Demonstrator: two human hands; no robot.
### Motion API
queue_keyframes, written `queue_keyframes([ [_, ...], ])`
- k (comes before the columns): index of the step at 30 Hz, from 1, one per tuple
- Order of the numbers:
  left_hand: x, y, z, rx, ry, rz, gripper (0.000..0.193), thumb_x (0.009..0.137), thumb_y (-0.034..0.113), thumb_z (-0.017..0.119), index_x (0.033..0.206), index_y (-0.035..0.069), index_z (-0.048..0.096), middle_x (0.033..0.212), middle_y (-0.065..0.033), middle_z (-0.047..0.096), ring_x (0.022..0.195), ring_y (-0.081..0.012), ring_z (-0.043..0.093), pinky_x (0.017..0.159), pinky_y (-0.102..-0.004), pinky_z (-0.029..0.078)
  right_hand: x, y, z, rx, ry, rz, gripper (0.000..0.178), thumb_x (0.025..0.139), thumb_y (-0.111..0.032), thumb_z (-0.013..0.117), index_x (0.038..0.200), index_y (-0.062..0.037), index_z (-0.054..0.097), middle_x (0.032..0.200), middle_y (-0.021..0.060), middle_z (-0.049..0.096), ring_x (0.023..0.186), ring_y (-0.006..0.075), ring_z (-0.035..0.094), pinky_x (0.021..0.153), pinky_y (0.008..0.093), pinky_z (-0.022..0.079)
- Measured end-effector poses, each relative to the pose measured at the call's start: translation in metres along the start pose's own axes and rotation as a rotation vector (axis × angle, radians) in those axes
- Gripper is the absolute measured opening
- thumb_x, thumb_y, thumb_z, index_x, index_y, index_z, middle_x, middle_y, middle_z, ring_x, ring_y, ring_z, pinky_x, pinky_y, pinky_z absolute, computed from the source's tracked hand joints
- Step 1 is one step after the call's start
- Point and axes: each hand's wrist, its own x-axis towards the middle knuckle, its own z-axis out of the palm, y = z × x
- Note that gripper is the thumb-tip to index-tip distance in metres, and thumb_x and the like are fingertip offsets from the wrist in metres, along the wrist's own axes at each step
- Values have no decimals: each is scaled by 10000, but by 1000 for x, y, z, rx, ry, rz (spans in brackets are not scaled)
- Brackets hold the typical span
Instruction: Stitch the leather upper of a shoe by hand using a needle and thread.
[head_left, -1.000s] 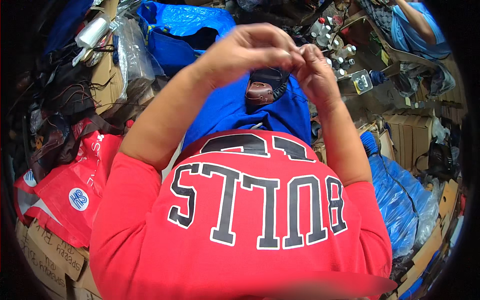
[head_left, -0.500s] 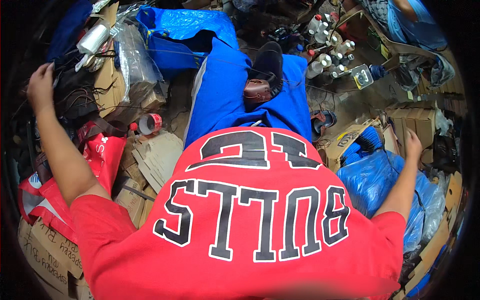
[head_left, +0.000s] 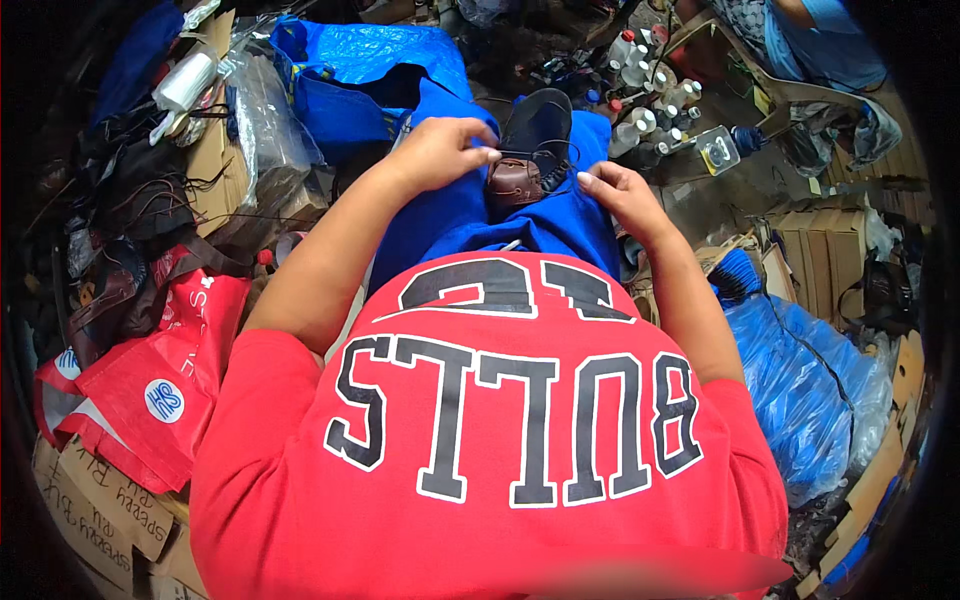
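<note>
A brown leather shoe [head_left: 514,180] with a black sole [head_left: 537,125] rests between my blue-trousered thighs, its sole turned up. Dark thread [head_left: 572,150] runs loosely from the shoe's stitched edge. On the shoe's left, my left hand [head_left: 448,155] is closed in a pinch on thread, fingertips close to the brown upper. My right hand [head_left: 625,200] pinches thread just right of the shoe, above my thigh. The strand is too fine to follow all the way into either hand.
At left lie a red bag [head_left: 205,350] and marked cardboard [head_left: 105,500]. A blue bag [head_left: 375,50] stands ahead. Several bottles [head_left: 640,75] cluster ahead right. A blue plastic-wrapped bundle [head_left: 790,370] is by my right arm. Another person's blue clothing [head_left: 835,50] shows top right.
Both hands have come inward from wide apart at either side to close beside the shoe. The thread, stretched out both ways before, now hangs slack. The shoe stays in my lap.
</note>
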Motion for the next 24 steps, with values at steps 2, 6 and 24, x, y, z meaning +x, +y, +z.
queue_keyframes([
  [2,-1,-19,-20,-49,11,-56,303,852,280,649,688,50,538,619,53,414,597,-63,378,523,-266,334,-1,-4,-18,89,20,65,212,856,-276,640,766,-105,552,674,-83,434,620,31,373,561,204,300],
  [6,-42,-88,-102,-82,299,-211,340,811,327,674,639,64,544,580,57,431,560,-68,368,504,-279,322,-30,32,-89,251,327,132,225,832,-257,644,695,-166,491,614,-82,346,547,45,330,528,219,284],
  [24,87,48,21,267,-224,134,544,654,313,794,1075,47,575,937,-179,639,895,-339,612,780,-383,476,32,-17,-31,-270,128,-234,113,767,-38,677,879,-27,681,851,49,642,813,122,595,738,262,472],
])
